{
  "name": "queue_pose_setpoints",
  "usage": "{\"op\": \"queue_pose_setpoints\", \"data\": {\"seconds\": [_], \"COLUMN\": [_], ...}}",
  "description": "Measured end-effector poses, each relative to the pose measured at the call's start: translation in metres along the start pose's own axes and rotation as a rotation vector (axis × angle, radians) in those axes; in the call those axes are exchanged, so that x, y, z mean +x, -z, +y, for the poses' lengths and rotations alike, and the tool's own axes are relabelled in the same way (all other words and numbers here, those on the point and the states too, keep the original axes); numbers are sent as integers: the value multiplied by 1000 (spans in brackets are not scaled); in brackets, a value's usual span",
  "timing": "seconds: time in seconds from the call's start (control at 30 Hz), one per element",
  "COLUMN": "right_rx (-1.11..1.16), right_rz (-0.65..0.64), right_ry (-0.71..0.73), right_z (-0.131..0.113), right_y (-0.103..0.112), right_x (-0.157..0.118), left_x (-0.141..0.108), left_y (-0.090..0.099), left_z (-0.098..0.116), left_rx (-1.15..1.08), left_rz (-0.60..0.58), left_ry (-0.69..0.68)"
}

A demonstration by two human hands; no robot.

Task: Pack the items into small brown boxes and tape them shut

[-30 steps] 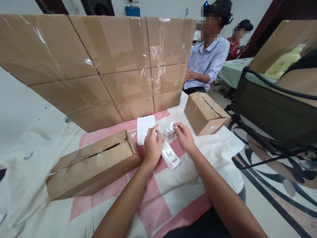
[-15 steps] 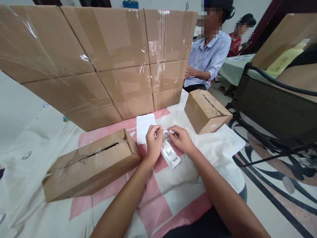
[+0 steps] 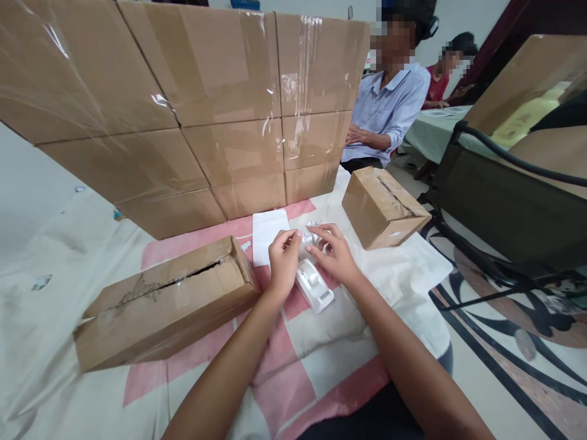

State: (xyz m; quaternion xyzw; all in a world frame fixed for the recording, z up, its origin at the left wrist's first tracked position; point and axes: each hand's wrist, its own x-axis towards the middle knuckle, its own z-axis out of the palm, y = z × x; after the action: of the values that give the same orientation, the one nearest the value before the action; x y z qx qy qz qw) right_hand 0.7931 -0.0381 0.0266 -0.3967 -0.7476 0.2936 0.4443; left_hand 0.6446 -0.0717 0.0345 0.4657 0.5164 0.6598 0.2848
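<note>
My left hand is closed in a pinch, thumb against fingertips, on a small shiny whitish piece too small to name. Just to its right my right hand has thumb and forefinger spread apart. Its forefinger tip lies close to another small silvery-white bit; whether they touch I cannot tell. Below and between both hands a white tape dispenser rests on the pink and white cloth. A white sheet of paper lies beyond my left hand.
A wall of taped cardboard boxes stands at the back. One long carton sits to the left, a smaller carton to the right. A person in a light blue shirt sits behind. A dark-framed chair stands at right.
My right hand's fingers have spread apart, with the forefinger reaching farther forward. My left hand keeps its pinch in nearly the same place. The tape dispenser has not moved.
</note>
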Motion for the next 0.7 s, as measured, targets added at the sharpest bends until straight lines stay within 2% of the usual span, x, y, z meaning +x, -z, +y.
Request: {"op": "queue_pose_setpoints", "data": {"seconds": [0.1, 0.23, 0.47, 0.6, 0.7], "right_rx": [45, 48, 71, 183, 293], "right_rz": [23, 30, 26, 1, 24], "right_ry": [14, 57, 53, 64, 2], "right_z": [-4, -4, -9, -9, 0], "right_y": [-3, -5, -8, -11, -6], "right_x": [0, 1, -2, -1, 1], "left_x": [-5, -8, -18, -24, -18], "left_y": [-4, -6, -11, -14, -9], "left_z": [1, 1, 0, 1, 4], "left_rx": [6, 35, 45, 0, -48], "left_rz": [-61, -54, 38, 104, 194], "left_ry": [-13, -11, -3, -25, -16]}}
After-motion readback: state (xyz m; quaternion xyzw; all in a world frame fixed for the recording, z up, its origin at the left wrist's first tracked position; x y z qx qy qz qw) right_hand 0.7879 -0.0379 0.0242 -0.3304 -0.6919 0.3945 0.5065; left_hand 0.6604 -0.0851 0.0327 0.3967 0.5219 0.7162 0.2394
